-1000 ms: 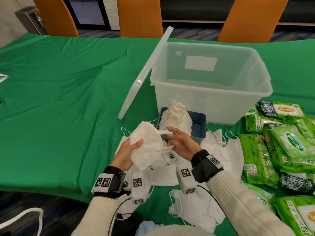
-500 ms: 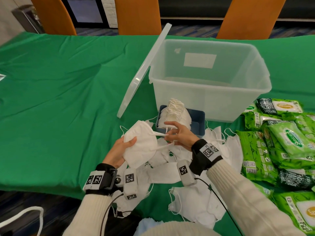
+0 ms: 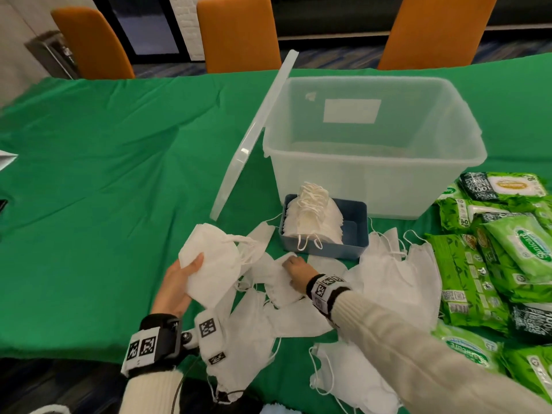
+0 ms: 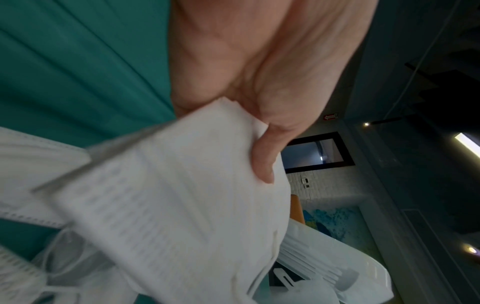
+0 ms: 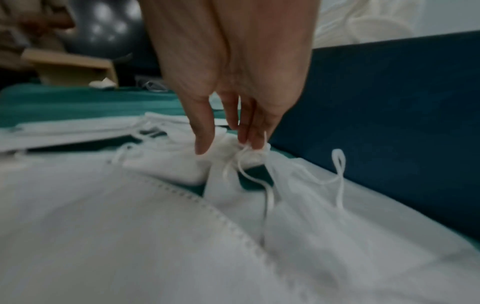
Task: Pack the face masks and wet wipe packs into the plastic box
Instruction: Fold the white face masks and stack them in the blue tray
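My left hand holds a white face mask above the table, thumb pressed on its face. My right hand reaches down to the loose masks in front of a blue tray. Its straight fingertips touch one mask's ear loop, and the right hand has not closed on it. The tray holds a stack of masks. Behind it stands the clear plastic box, with nothing visible inside. Green wet wipe packs lie in a pile to the right.
The box lid leans on edge against the box's left side. A green cloth covers the table, bare on the left. Orange chairs stand along the far edge. More masks lie near the table's front edge.
My right hand has let go of the held mask's strap and dropped to the loose masks on the table. The left hand still holds its mask, a little further left.
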The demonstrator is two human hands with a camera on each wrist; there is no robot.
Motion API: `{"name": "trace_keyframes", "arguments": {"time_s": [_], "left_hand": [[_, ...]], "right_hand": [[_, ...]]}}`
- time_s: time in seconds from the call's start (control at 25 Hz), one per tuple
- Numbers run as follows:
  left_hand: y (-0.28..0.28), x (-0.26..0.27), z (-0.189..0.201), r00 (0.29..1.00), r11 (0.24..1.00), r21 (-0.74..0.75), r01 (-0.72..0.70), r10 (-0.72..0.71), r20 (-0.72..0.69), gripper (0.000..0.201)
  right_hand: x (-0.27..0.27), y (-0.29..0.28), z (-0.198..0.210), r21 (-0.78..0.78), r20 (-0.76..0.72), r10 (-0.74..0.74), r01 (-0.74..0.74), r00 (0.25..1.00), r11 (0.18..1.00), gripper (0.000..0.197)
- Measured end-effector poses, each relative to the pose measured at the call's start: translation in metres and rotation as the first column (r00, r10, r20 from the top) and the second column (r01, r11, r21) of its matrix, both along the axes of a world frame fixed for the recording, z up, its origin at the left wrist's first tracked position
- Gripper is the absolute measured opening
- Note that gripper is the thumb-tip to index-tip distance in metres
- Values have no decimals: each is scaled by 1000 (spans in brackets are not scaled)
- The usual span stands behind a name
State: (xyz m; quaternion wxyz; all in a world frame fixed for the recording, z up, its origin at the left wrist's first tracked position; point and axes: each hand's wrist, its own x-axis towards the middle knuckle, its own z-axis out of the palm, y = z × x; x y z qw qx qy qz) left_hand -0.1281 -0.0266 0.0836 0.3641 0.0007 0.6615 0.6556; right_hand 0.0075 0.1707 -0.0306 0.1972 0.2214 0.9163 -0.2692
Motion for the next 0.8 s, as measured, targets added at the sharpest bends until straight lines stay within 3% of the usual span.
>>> {"name": "trace_keyframes", "arguments": {"time_s": [0.12, 0.24, 0.28, 0.36, 0.44, 0.52, 0.68, 0.8], "left_hand": [[-6, 2, -7, 999, 999, -14, -30, 30, 20, 30], [-12, 2, -13, 998, 998, -27, -60, 61, 34, 23], [-15, 1, -16, 997, 997, -24, -69, 70, 40, 20], [-20, -1, -20, 994, 995, -22, -96, 97, 46, 17], [-27, -7, -22, 988, 989, -20, -145, 146, 58, 15], [-33, -12, -23, 981, 983, -20, -181, 182, 66, 18], [-37, -13, -20, 975, 977, 5, -215, 215, 55, 34], [-28, -6, -17, 981, 983, -1, -184, 184, 65, 24]], "right_hand": [[-16, -6, -6, 214, 9, 154, -153, 988, 965, 74], [-29, -3, -4, 328, 88, 247, -262, 965, 907, 89], [-31, -1, -2, 342, 118, 247, -273, 962, 899, 84], [-35, 1, 0, 343, 126, 189, -221, 974, 913, 54], [-37, 2, 0, 330, 126, 147, -181, 981, 926, 41], [-36, 0, 4, 318, 157, 131, -176, 979, 932, 43], [-20, 4, 10, 227, 202, 104, -150, 974, 962, 76], [11, 17, 22, -10, 6, -116, 116, 993, 993, 53]]}}
